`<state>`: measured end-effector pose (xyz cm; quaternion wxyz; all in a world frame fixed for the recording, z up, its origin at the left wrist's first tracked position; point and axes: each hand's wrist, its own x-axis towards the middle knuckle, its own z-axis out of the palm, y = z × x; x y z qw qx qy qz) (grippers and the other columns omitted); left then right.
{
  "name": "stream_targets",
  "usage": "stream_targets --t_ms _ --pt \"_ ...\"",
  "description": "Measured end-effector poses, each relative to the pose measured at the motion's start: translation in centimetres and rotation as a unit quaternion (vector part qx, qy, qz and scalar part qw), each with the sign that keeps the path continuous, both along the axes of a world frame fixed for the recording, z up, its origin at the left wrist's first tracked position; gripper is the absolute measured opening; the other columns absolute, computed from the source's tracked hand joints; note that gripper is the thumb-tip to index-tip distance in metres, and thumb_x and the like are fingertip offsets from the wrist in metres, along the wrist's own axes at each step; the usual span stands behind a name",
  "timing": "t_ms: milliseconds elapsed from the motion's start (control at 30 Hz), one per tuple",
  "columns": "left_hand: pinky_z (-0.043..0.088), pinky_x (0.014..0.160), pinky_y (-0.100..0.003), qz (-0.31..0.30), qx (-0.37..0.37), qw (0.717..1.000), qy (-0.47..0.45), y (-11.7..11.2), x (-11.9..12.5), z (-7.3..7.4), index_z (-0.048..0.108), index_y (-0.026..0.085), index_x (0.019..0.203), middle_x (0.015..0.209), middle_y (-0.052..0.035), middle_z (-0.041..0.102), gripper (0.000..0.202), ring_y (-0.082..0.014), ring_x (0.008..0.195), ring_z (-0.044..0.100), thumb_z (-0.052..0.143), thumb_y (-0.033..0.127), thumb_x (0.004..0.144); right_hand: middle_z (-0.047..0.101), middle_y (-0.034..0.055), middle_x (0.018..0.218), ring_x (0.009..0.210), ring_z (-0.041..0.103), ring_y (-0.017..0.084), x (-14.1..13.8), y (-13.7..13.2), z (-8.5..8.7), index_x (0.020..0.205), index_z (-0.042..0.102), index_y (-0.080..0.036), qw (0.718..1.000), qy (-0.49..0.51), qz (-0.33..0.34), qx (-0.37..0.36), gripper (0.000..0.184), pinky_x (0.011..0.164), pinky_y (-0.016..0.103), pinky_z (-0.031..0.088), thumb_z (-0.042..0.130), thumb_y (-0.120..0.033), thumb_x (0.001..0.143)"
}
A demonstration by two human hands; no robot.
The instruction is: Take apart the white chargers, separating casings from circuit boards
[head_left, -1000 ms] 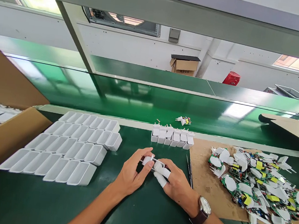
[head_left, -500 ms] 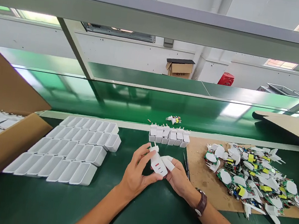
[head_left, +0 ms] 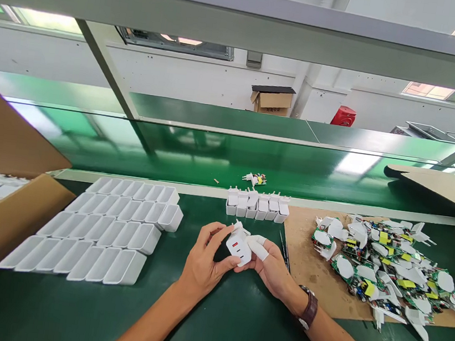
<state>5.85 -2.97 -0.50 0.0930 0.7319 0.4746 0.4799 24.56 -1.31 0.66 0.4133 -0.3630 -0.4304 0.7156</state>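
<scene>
Between both my hands, over the green table, is a white plug charger (head_left: 239, 250) with slot-shaped ports, one of them red, on the face toward me; its prongs are at the far end. My left hand (head_left: 204, 257) pinches it from the left with thumb and fingers. On the right side my right hand (head_left: 271, 267) grips it too, with white finger covers on some fingers and a watch (head_left: 308, 308) on the wrist. Just beyond stands a row of white charger housings (head_left: 257, 206) with plug parts sticking up. Black tweezers (head_left: 285, 252) lie right of my right hand.
Rows of open white housings (head_left: 118, 234) fill the left, beside a cardboard box (head_left: 32, 217) of white parts. Circuit boards with white plug parts (head_left: 382, 269) are heaped on brown cardboard (head_left: 302, 258) at right. One assembly (head_left: 255, 179) lies on the green belt (head_left: 195, 160).
The charger has turned in my hands, so its port face now points more toward me. On the belt, the lone assembly and a small scrap have shifted left.
</scene>
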Motion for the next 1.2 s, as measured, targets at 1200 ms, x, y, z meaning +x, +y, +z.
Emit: stream_targets --t_ms 1200 --pt "0.060 0.077 -0.032 -0.079 -0.231 0.967 -0.072 0.2 1.7 0.1 0.068 0.024 0.116 0.114 -0.0073 0.062 0.039 -0.0210 0.096 0.066 0.080 0.036 0.081 0.060 0.0177 0.141 0.113 0.068 0.032 -0.1 0.2 -0.9 0.157 0.034 -0.017 0.876 -0.407 0.056 0.252 0.088 0.093 0.043 0.055 0.069 -0.018 0.076"
